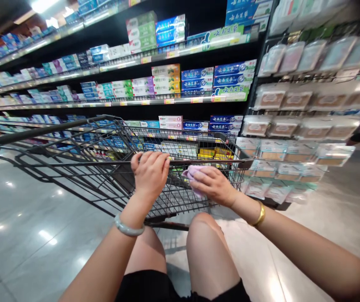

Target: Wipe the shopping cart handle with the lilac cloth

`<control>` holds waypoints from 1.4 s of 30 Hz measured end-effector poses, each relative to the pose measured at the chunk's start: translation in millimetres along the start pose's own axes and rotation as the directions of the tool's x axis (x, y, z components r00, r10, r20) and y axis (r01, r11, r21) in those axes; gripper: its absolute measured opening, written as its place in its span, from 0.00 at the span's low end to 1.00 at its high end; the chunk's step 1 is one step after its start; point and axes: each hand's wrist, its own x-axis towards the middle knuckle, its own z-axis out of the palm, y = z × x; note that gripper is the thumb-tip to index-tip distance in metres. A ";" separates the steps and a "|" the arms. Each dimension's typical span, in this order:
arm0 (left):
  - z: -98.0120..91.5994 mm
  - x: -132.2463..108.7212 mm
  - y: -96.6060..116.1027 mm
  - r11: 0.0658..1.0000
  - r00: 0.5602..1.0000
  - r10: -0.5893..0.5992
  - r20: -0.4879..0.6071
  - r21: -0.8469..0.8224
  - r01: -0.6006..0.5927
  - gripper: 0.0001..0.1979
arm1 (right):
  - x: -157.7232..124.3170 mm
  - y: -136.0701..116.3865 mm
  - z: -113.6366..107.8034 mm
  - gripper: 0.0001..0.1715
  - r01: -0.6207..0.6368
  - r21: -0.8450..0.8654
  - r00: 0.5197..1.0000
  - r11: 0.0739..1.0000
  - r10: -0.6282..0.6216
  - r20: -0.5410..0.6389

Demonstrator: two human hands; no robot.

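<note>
A dark wire shopping cart (pixel 82 142) stands in front of me in a store aisle, its near end close to my knees. My left hand (pixel 150 172) is curled over the cart's top rim, gripping the wire. My right hand (pixel 213 184) presses a pale purple cloth (pixel 195 174) against the cart's end panel, fingers closed over it. A pale bangle sits on my left wrist, a gold one on my right. My bare knees show below the cart.
Shelves of toothpaste boxes (pixel 198 79) run along the aisle behind the cart. A rack of hanging packets (pixel 296 126) stands at the right. A glossy grey tile floor (pixel 25 226) stretches to the left.
</note>
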 end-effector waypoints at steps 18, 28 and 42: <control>41.9 1.4 47.8 0.996 0.990 0.076 0.119 -0.047 -0.071 0.16 | -8.4 18.9 -9.5 0.20 -0.214 0.072 0.976 0.974 0.216 -0.024; 43.7 -0.9 43.4 0.996 0.991 0.080 0.107 -0.043 -0.076 0.17 | -27.0 31.6 -26.0 0.22 -0.226 0.015 0.974 0.974 0.226 -0.032; 39.8 -8.4 34.3 0.998 0.995 0.056 0.078 -0.018 -0.055 0.17 | -70.3 24.6 -40.8 0.24 -0.285 -0.005 0.957 0.958 0.285 -0.049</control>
